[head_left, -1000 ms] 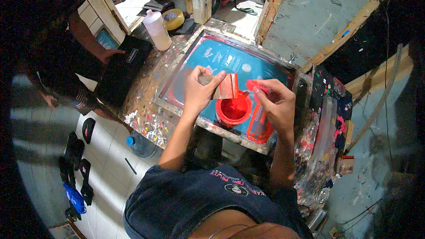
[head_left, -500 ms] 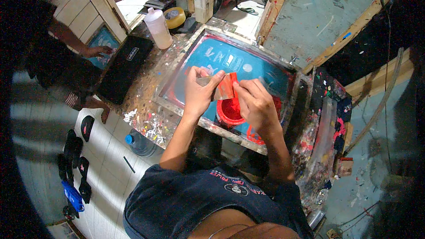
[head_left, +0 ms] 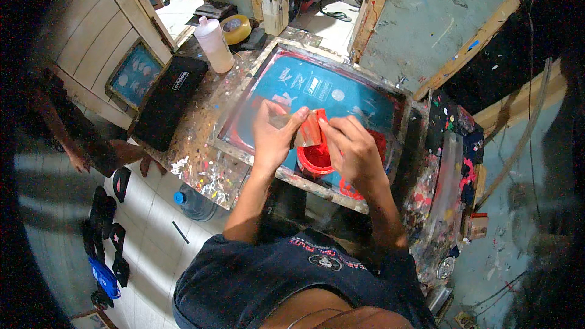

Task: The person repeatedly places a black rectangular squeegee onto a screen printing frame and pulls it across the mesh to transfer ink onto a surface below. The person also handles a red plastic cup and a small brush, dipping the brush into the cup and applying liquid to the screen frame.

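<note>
My left hand (head_left: 276, 128) grips a small squeegee (head_left: 312, 129), tilted, its blade smeared with red ink. At its right edge the fingers of my right hand (head_left: 355, 146) are pinched together; whether a small piece sits between them I cannot tell. Both hands are above a screen-printing frame (head_left: 236, 151) with a blue mesh (head_left: 359, 100) that bears pale stencil shapes. Just under the squeegee a red tub (head_left: 314, 161) of red ink rests on the screen, partly covered by my right hand. Red ink also lies on the mesh beside and below that hand.
On the paint-spattered table (head_left: 204, 146) stand a pinkish bottle (head_left: 214, 45), a tape roll (head_left: 236, 28), a white jug (head_left: 275, 11) and a flat black piece (head_left: 169, 102). Below the left edge is a blue-capped bottle (head_left: 194, 206). Another person's arm (head_left: 61, 125) shows at far left.
My hands stay close together over the tub, with the squeegee slightly lower. At the left, the other person's arm has drawn back from beside the black piece.
</note>
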`<state>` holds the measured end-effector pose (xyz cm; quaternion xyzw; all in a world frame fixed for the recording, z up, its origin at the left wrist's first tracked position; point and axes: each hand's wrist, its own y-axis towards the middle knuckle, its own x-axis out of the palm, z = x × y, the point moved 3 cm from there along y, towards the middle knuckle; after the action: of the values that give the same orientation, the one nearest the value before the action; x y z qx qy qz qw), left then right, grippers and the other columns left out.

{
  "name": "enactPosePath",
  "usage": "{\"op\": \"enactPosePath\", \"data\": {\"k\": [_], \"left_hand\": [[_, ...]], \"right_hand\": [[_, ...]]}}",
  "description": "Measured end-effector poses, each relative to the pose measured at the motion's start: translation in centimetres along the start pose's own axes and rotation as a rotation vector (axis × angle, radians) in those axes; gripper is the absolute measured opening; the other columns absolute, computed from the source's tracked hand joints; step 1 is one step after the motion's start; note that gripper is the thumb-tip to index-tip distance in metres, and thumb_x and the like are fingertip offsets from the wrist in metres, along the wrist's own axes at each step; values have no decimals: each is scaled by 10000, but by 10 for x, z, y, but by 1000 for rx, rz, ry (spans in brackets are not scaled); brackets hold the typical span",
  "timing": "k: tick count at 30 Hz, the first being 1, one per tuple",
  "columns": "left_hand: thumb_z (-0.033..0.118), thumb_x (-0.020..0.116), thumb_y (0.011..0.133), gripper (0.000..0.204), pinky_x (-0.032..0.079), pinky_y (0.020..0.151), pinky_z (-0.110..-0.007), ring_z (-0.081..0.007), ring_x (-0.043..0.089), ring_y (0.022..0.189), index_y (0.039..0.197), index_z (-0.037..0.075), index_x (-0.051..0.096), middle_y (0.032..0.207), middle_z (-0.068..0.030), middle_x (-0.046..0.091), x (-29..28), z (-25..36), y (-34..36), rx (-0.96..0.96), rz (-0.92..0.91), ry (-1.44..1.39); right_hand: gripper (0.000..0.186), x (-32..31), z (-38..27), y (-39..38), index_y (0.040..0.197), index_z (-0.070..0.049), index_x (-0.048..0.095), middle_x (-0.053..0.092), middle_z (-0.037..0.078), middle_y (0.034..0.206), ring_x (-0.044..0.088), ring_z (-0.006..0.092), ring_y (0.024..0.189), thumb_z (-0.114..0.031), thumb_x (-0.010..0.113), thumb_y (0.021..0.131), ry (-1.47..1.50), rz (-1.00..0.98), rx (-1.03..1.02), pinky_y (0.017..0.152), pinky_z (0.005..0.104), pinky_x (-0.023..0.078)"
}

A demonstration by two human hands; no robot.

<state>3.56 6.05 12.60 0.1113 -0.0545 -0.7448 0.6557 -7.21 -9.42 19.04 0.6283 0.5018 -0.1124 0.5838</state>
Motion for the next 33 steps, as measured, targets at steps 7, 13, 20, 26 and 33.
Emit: {"op": "enactPosePath", "data": {"k": [7,13,20,26,33], "left_hand": [[319,863,843,462,444,584,-254,-83,511,696,885,80,471,784,-7,549,0,8,-5,-73,-7,-96],[269,835,877,392,451,607,-246,-78,531,712,880,100,482,806,-6,559,-4,18,-9,-83,-64,-177],[210,793,907,237,467,833,-297,-104,568,896,947,62,612,941,-12,641,1,9,-2,-75,-89,-438],[239,704,987,219,512,787,-282,-120,612,864,917,108,543,942,-28,646,-1,2,-2,-64,-215,-288],[187,652,872,138,403,739,-236,-106,510,817,916,81,576,867,2,520,116,46,-49,-116,-496,-333]], "right_hand": [[377,-9,1,-22,1126,34,695,655,156,1041,631,313,917,43,689,749,139,26,15,827,386,542],[374,-15,4,3,1177,21,693,674,163,1076,657,334,941,40,661,805,168,-30,1,840,399,547],[288,-4,1,-86,1157,-27,735,702,142,1054,684,292,977,24,679,879,405,-180,244,877,361,546],[236,-51,10,-247,1148,-70,758,748,96,1008,710,205,931,-48,683,925,408,319,882,833,322,555],[144,-118,-28,-431,1013,23,761,762,57,890,664,81,794,-60,777,897,-75,959,1359,736,264,540]]}}
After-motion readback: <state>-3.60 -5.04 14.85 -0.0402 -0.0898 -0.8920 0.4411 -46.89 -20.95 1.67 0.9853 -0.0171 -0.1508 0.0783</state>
